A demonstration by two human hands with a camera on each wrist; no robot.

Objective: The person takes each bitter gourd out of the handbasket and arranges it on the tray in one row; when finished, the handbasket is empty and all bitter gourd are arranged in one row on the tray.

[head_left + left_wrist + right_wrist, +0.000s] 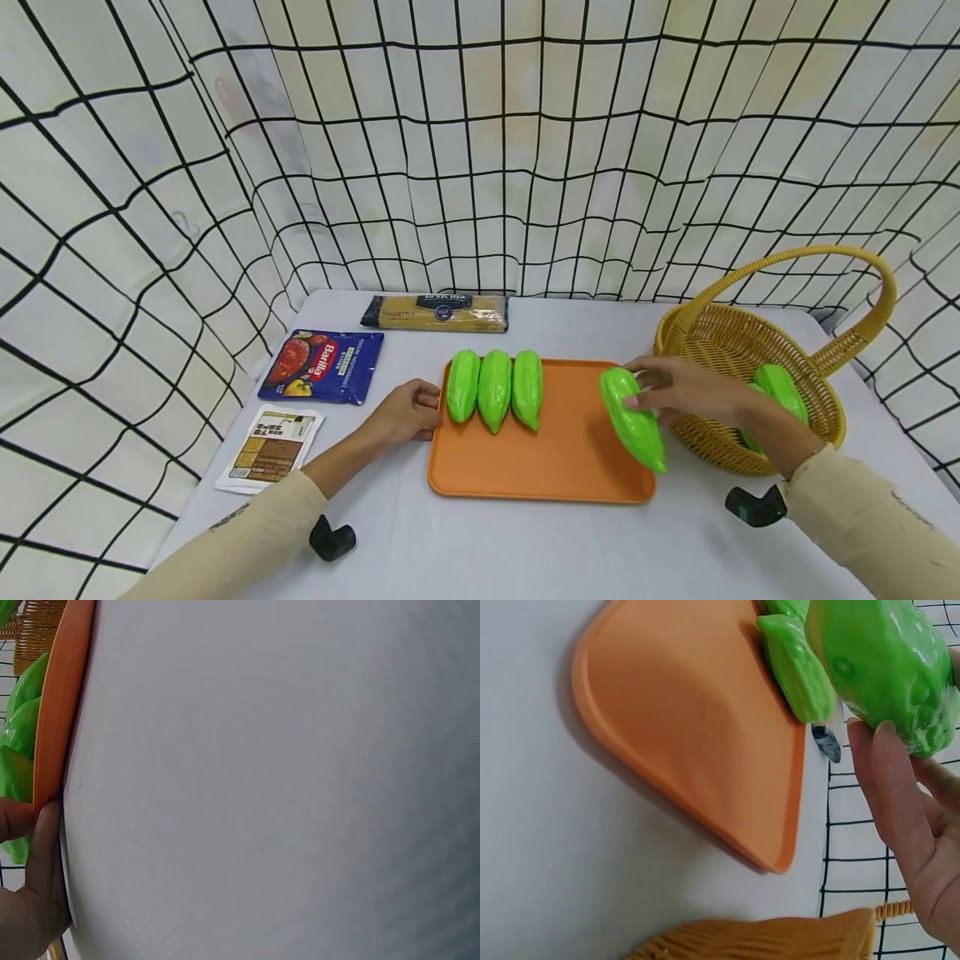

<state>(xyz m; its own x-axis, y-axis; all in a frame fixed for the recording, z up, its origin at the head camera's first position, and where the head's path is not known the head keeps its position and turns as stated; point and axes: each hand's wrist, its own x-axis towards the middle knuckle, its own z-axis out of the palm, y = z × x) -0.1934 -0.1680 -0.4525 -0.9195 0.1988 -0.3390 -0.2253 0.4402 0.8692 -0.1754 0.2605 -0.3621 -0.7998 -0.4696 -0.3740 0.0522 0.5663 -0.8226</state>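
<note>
In the head view, three glossy green bitter melons (494,391) lie side by side on the left part of an orange tray (525,467). My left hand (405,412) pinches the tray's left rim; the left wrist view has the thumb (15,819) on the inner side and fingers beneath. Over the tray's right end, my right hand (686,387) holds another bitter melon (632,419) tilted, raised off the surface. Fingertips and thumb grip its sides, as the right wrist view of this bitter melon (885,667) confirms. More green melons (782,390) sit inside a wicker basket (720,333).
The basket, with its tall arched handle (862,333), stands right of the tray. A spaghetti pack (442,313) lies behind the tray. Leftward are a blue sauce pouch (322,367) and a white-brown packet (270,448). Black netting (480,167) over white cloth surrounds the table.
</note>
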